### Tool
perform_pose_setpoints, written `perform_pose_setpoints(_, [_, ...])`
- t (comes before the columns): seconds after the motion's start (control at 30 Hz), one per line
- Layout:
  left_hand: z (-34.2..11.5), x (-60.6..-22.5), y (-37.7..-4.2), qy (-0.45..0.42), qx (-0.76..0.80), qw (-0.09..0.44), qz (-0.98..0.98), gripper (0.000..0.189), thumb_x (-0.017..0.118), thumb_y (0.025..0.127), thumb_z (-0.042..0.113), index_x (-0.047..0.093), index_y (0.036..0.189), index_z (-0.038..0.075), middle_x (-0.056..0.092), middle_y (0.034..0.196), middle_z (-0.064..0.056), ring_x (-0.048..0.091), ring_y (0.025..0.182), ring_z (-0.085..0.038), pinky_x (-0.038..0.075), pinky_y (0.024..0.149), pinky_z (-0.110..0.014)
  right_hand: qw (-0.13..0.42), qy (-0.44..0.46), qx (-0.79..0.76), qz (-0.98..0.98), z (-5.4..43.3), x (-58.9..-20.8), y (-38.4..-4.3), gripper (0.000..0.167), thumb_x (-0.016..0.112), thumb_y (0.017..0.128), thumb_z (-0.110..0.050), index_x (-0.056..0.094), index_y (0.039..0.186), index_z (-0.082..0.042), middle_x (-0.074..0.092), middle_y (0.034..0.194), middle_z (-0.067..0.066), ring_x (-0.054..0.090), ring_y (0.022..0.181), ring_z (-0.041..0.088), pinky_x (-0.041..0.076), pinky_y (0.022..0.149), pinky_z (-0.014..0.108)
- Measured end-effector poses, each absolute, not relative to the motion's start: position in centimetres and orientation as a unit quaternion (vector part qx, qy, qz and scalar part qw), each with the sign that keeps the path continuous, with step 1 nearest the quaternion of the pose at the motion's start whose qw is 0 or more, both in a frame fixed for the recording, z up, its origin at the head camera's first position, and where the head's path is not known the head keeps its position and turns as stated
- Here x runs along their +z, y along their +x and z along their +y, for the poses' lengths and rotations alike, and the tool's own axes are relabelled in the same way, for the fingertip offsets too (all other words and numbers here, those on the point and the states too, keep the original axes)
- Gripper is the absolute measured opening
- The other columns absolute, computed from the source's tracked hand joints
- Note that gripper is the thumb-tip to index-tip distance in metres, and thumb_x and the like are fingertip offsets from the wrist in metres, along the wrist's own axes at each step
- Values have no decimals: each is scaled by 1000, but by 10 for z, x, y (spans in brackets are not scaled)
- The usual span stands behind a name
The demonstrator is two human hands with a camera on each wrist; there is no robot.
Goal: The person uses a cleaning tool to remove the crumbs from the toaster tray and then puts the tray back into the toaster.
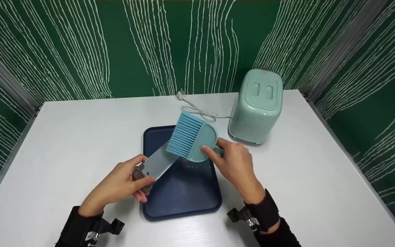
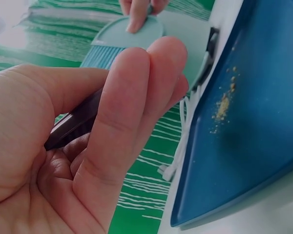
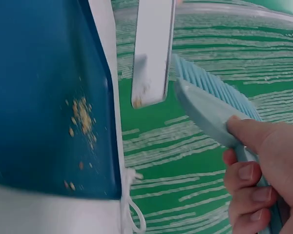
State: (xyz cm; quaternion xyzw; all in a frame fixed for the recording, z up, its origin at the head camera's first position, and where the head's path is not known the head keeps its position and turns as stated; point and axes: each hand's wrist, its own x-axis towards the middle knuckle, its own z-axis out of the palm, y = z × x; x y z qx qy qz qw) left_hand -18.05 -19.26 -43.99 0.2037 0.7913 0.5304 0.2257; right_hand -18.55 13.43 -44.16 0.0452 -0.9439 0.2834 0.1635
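Note:
My left hand [image 1: 120, 181] grips the brown end of a flat metal crumb tray [image 1: 158, 163], thumb on one side and fingers on the other. The crumb tray slants above a dark blue serving tray [image 1: 185, 197]; its far end carries a few crumbs in the right wrist view. In my right hand [image 1: 237, 163] is a light blue hand brush [image 1: 202, 142], held by its handle with the thumb on its head. Its bristles [image 1: 185, 133] overlap the crumb tray's far end in the head view. Yellowish crumbs [image 3: 83, 117] lie on the serving tray.
At the back right of the white table [image 1: 91, 137] stands a mint green toaster [image 1: 261, 109]. Its white cord and plug [image 1: 181, 94] lie behind the serving tray. Green walls [image 1: 142, 48] with white streaks enclose the back and sides.

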Motion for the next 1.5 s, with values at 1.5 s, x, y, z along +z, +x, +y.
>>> perform_pose_setpoints(1.5, [-192, -436, -176, 237, 477, 177, 827, 35, 71, 106, 20, 54, 134, 8, 77, 93, -16, 77, 59, -18, 64, 59, -47, 176, 22, 229, -957, 140, -462, -193, 38, 77, 98, -50, 75, 88, -14, 45, 56, -4, 54, 54, 19, 29, 50, 30])
